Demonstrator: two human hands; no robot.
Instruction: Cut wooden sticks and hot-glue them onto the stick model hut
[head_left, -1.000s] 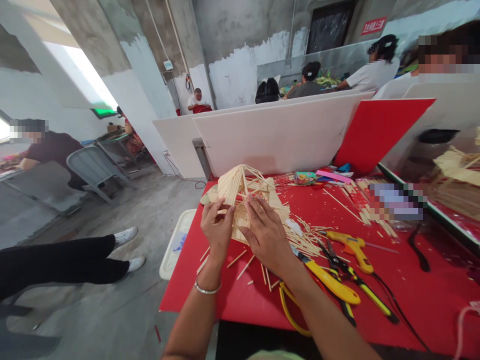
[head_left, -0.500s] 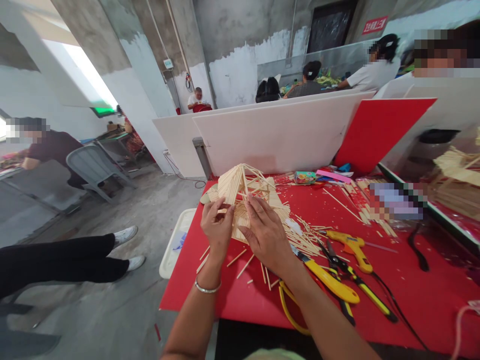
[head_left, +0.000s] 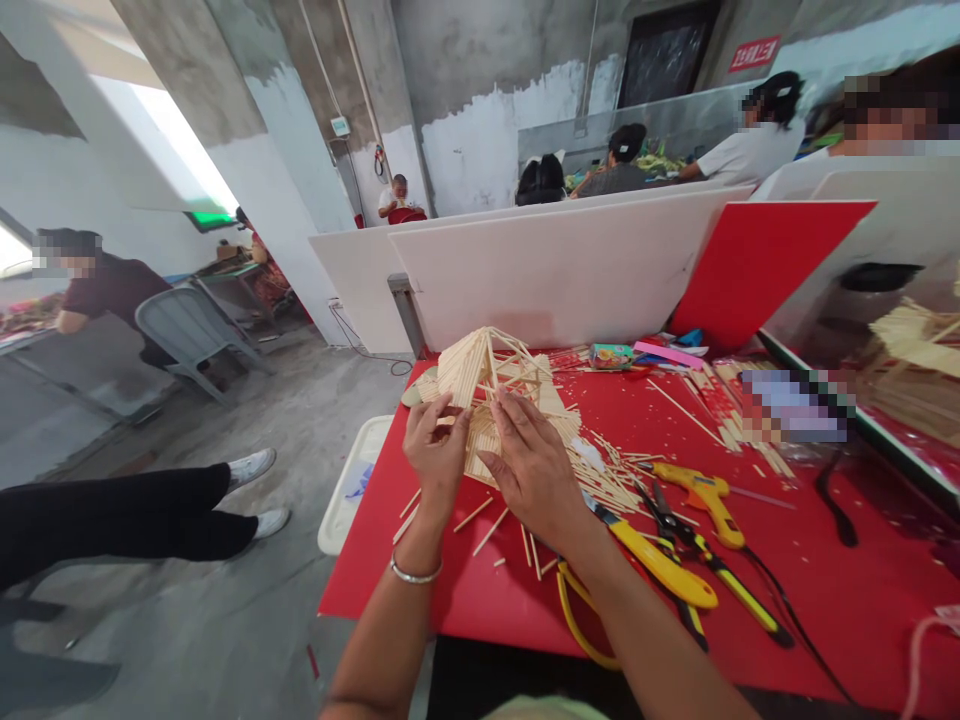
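Note:
In front of me on the table is a small house-like model made of thin wooden sticks [head_left: 463,368], with a peaked roof. Its left roof slope is covered with sticks laid side by side, while the right side shows open framing. My left hand [head_left: 435,450] pinches the lower edge of the covered slope between thumb and fingers. Resting against the front of the frame are the stretched fingertips of my right hand [head_left: 532,460], its thumb held apart. Whether a loose stick lies under those fingertips is hidden.
Loose sticks [head_left: 622,485] are scattered right of the model. Nearby lie a yellow glue gun [head_left: 701,490], a yellow-handled utility knife [head_left: 660,565] and black-and-yellow cutters [head_left: 739,590]. White boards [head_left: 555,270] stand behind the red table [head_left: 390,590]. A white tray [head_left: 341,520] sits at left; people sit beyond.
The view has shifted very slightly. Both hands keep nearly the same places on the stick model, with no clear change in their hold.

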